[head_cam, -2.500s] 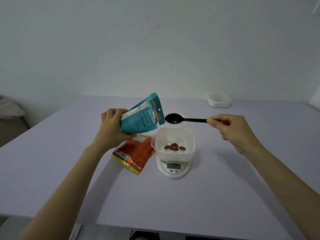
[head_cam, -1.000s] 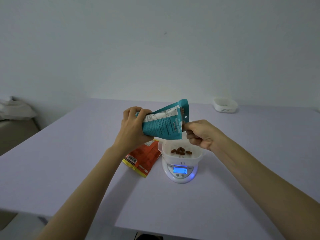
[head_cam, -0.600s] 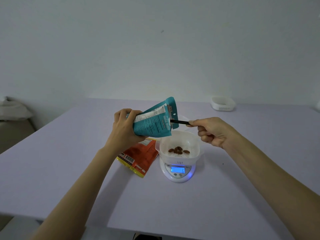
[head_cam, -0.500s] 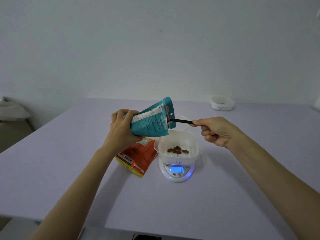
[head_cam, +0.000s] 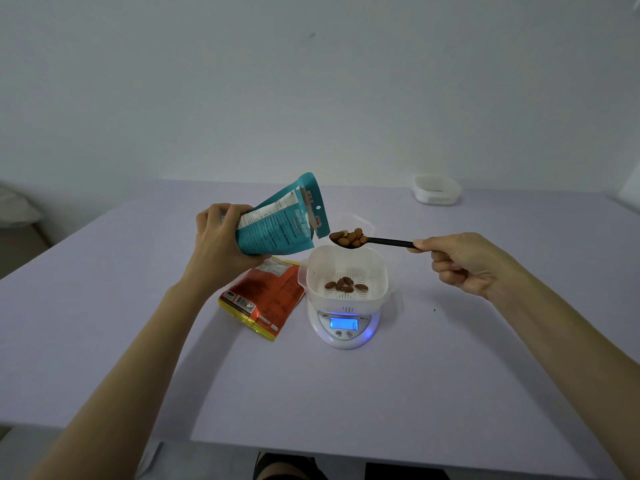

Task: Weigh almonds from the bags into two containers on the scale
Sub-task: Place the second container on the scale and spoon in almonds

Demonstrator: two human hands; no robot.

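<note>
The left hand (head_cam: 221, 244) wraps a shiny teal bag (head_cam: 280, 225), tilted, mid-frame. The right hand (head_cam: 464, 263) pinches a thin black spoon (head_cam: 372, 240) heaped with almonds (head_cam: 349, 237) above the slotted white container (head_cam: 346, 275) on a round scale (head_cam: 343, 327), reading maybe 6. An orange bag (head_cam: 266, 299) lies flat on the desk (head_cam: 346, 393).

This looks like a plain room at home, not a real kitchen. I sit at a bare lavender table (head_cam: 450, 375) against an empty white wall (head_cam: 311, 81), with a small kitchen scale (head_cam: 343, 327) and snack bags (head_cam: 266, 299) before me, and what seems to be bedding (head_cam: 15, 209) off to my left.
</note>
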